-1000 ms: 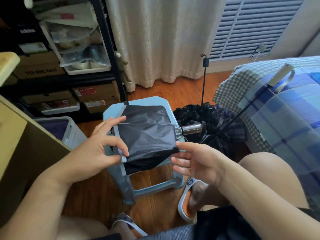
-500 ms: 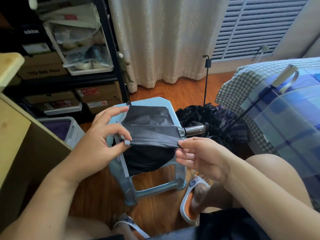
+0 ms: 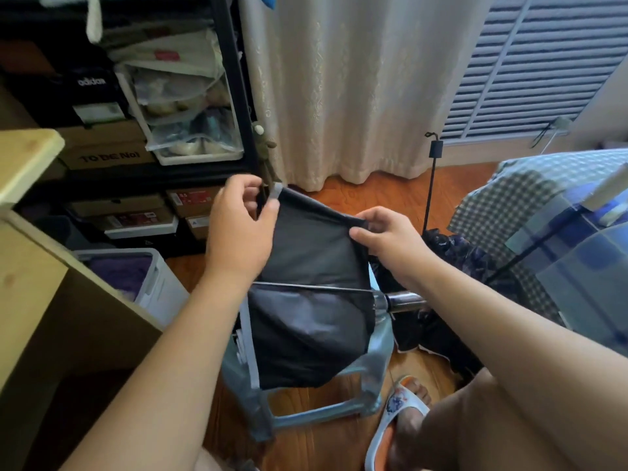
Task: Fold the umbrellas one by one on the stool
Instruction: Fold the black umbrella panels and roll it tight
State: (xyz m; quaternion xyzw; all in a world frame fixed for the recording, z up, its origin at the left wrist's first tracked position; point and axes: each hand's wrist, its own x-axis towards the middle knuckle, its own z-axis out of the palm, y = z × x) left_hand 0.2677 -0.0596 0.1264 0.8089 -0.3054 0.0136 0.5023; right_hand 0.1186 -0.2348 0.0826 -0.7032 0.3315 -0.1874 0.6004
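Boxes (image 3: 102, 157) reading "TO DE No!", "adidas" box (image 3: 91, 81)

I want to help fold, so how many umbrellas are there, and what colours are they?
Black umbrella, on the stool, its cloth pinched by the left hand and the right hand: 1
Dark patterned umbrella, on the floor: 1
Blue umbrella, by the bed: 1
Total: 3

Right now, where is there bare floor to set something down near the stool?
Bare wood floor shows between the curtain and the stool. Crowded: the black umbrella covers the stool top, and a dark umbrella lies between stool and bed.
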